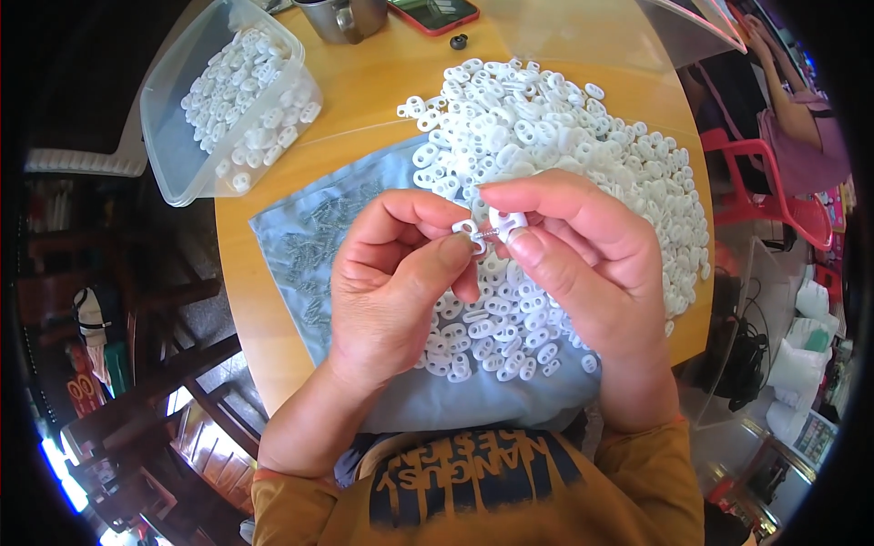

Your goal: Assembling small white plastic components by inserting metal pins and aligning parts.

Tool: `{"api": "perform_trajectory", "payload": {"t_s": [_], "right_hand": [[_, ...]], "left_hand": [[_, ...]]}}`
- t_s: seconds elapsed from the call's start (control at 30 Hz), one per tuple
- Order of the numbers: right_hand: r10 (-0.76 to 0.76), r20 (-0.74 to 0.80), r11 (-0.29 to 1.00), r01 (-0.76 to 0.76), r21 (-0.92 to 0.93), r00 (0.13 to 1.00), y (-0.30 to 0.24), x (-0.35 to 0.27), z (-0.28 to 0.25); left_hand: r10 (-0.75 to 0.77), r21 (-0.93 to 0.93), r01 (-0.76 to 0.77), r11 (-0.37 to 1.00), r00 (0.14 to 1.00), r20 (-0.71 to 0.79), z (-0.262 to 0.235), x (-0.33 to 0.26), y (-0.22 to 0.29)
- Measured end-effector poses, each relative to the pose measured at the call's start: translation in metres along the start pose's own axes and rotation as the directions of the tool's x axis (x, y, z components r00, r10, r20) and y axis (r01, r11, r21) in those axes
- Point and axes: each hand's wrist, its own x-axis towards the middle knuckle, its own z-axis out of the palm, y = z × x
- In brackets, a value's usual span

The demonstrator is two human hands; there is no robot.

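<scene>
Both forearms come up from the near edge and the hands meet over the middle of the round wooden surface point(364, 100). The left hand point(391, 282) is curled, thumb and forefinger pinched on a small white plastic piece point(466, 227) together with a small metal spring point(480, 238). The right hand point(574, 255) is just beside it, its thumb and bent forefinger clamped on a second white plastic piece point(506, 221). The two pieces touch at the fingertips, held above the near part of the pile.

Under and beyond the hands lies a wide heap of white plastic pieces point(564, 146), spread from the centre to the far right of the surface, resting partly on a pale blue cloth point(401, 400). On the left part of that cloth lies a scatter of small metal springs point(319, 246).

At the far left, a clear plastic box point(173, 146) overhangs the edge of the surface and holds more white pieces point(241, 96), filling it only partway. At the far edge stand a metal cup point(341, 18) and, to its right, a red phone point(432, 14), with a small black piece point(459, 41) near the phone.
</scene>
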Motion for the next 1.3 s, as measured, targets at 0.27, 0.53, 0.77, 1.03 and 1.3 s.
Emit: {"api": "perform_trajectory", "payload": {"t_s": [0.27,0.53,0.77,1.03,1.3], "right_hand": [[-0.049,0.008,0.982,0.049,-0.182,0.999,-0.003,-0.001,-0.003],[-0.128,0.073,0.94,0.144,-0.31,0.989,-0.001,0.002,-0.002],[-0.31,0.039,0.878,0.302,-0.371,0.95,0.006,0.005,0.002],[-0.196,0.073,0.896,0.209,-0.392,0.978,-0.001,0.004,0.002],[-0.329,0.132,0.753,0.344,-0.56,0.935,0.004,0.006,0.003]], "left_hand": [[0.0,-0.036,-0.001,0.999,1.0,-0.022,0.001,0.0,-0.002],[-0.01,-0.004,0.01,1.0,0.999,-0.037,-0.001,0.0,-0.001],[-0.002,0.053,0.009,0.999,0.991,-0.131,0.005,0.0,0.0],[0.033,0.08,-0.027,0.996,0.997,-0.07,0.004,-0.002,0.0],[0.028,0.02,-0.027,0.999,0.998,-0.057,0.004,-0.004,-0.002]]}}
